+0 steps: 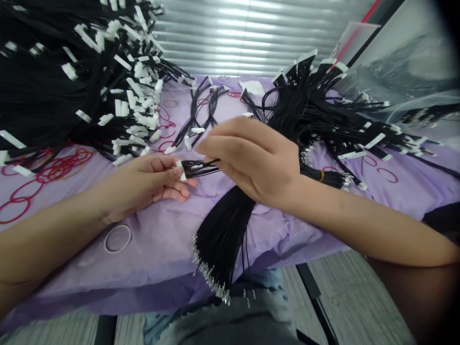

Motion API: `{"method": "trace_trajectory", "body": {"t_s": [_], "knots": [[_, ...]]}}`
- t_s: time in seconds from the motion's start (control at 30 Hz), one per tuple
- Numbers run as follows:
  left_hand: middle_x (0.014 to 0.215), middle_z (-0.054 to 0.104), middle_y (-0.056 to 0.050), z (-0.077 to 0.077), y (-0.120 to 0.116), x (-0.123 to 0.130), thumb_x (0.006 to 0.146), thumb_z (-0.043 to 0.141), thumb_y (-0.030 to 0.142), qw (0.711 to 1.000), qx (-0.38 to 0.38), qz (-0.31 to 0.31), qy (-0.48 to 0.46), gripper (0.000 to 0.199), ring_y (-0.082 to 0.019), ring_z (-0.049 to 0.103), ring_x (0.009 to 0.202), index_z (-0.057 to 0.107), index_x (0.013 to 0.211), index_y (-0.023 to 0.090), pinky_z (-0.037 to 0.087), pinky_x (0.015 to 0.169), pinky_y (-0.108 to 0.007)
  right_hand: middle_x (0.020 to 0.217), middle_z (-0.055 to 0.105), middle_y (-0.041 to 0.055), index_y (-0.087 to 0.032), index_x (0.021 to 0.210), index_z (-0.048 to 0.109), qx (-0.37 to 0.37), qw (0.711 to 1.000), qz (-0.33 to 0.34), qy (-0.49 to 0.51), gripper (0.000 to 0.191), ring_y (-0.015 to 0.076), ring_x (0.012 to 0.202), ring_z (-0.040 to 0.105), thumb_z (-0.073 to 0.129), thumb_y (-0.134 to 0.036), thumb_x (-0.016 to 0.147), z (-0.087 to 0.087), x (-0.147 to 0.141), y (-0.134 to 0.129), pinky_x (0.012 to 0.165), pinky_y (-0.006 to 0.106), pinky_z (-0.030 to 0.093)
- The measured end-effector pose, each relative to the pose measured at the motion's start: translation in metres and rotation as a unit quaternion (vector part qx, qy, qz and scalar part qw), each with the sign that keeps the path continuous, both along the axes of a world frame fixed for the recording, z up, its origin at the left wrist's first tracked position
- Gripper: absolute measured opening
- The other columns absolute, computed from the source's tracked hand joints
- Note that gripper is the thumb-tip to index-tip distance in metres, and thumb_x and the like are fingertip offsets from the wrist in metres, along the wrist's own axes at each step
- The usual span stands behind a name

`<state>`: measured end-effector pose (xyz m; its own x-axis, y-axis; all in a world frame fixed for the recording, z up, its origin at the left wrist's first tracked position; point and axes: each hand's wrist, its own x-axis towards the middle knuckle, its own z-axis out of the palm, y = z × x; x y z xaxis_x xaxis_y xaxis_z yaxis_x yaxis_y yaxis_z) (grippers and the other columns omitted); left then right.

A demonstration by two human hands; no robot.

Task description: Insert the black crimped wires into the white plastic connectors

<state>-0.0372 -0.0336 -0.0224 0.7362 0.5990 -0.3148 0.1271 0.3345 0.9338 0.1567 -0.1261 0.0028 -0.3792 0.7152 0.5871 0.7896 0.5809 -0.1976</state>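
Observation:
My left hand (161, 179) pinches a white plastic connector (182, 170) between thumb and fingers, its other fingers curled beneath. Black wires (201, 167) run from that connector rightward to my right hand (251, 153), which is closed around them; its fingertips are partly hidden behind the hand. Below my right hand, a fanned bundle of loose black wires (226, 230) with bare metal terminals hangs over the front edge of the purple cloth (154, 258). Another bundle of terminal-ended wires (330, 178), tied with a yellow band, lies right of my right wrist.
A big heap of black cables with white connectors (136, 96) fills the left. More wire harnesses (302, 96) lie at the back right, near clear plastic bags (406, 81). Red rubber bands (61, 165) and a pale band (118, 238) lie on the cloth. Blinds (233, 33) stand behind.

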Motion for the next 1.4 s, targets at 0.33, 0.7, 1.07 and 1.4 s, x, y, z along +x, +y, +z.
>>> {"method": "trace_trajectory", "body": {"t_s": [0.33,0.7,1.07,1.4], "knots": [[0.07,0.069,-0.006,-0.004,0.006,-0.006,0.08,0.065,0.016,0.999,0.004,-0.043,0.018,0.006,-0.012,0.067,0.062,0.065,0.083,0.011,0.058,0.062,-0.02,0.079,0.057,0.0008,-0.014,0.097,0.048,-0.234,0.968,0.017,0.084,0.03,0.0068,0.066,0.046,0.03,-0.038,0.098,-0.016,-0.012,0.015,0.063,0.021,0.032],[0.079,0.07,-0.008,0.001,0.005,-0.01,0.079,0.069,0.025,0.995,0.019,-0.093,0.02,0.015,-0.013,0.066,0.06,0.068,0.082,0.011,0.056,0.055,-0.02,0.061,0.046,-0.0056,-0.012,0.069,0.05,-0.193,0.961,0.048,0.194,0.022,0.0017,0.056,0.036,0.053,-0.03,0.083,-0.032,-0.002,0.026,0.06,0.018,0.028],[0.073,0.071,-0.006,0.0,0.005,-0.008,0.077,0.068,0.02,0.998,0.008,-0.064,0.009,0.021,-0.014,0.068,0.06,0.056,0.094,0.015,0.057,0.056,-0.022,0.059,0.044,-0.0059,-0.012,0.067,0.051,-0.188,0.971,0.014,0.146,0.02,0.0012,0.055,0.033,0.049,-0.024,0.082,-0.026,-0.007,0.018,0.059,0.019,0.023],[0.069,0.071,-0.005,0.004,0.002,-0.004,0.074,0.068,0.017,0.997,0.012,-0.067,0.02,0.023,-0.013,0.067,0.057,0.051,0.088,0.016,0.055,0.054,-0.021,0.061,0.047,-0.0052,-0.011,0.068,0.054,-0.239,0.963,0.004,0.128,0.019,0.0013,0.057,0.035,0.05,-0.023,0.083,-0.023,-0.008,0.014,0.058,0.019,0.022]]}}
